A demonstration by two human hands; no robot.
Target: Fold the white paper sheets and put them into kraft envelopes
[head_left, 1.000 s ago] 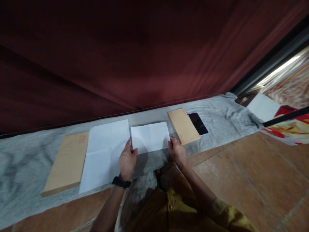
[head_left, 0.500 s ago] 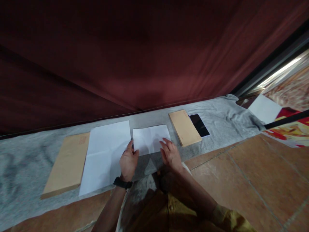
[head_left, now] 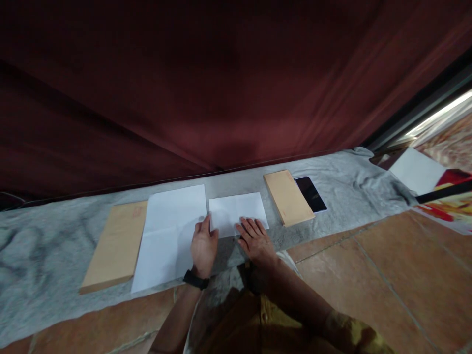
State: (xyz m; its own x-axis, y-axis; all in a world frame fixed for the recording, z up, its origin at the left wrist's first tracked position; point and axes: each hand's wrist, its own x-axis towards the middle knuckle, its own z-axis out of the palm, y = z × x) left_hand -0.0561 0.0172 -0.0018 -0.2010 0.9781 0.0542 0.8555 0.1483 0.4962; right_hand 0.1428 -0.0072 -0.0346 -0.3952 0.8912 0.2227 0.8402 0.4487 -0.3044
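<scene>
A folded sheet of white paper (head_left: 238, 206) lies crosswise before me on a grey cloth. My left hand (head_left: 204, 248), with a black band at the wrist, holds its lower left corner between thumb and fingers; the fingers are curled and partly hidden. On its lower right edge, my right hand (head_left: 256, 241) lies flat with the fingers stretched out. Left of the folded sheet is a larger stack of white paper (head_left: 169, 236), with crease lines across its top sheet.
Brown envelopes (head_left: 114, 248) lie stacked at the left, beside the larger paper. Smaller brown envelopes (head_left: 287, 196) lie to the right, touching a dark-screened phone (head_left: 311, 194). The grey cloth (head_left: 354, 187) runs along a dark red curtain (head_left: 236, 98). Tiled floor (head_left: 398, 265) shows in front.
My right hand has come down from raised, bent fingers to lie flat on the folded paper's lower edge. My left hand stays at the corner. The whole view has shifted slightly.
</scene>
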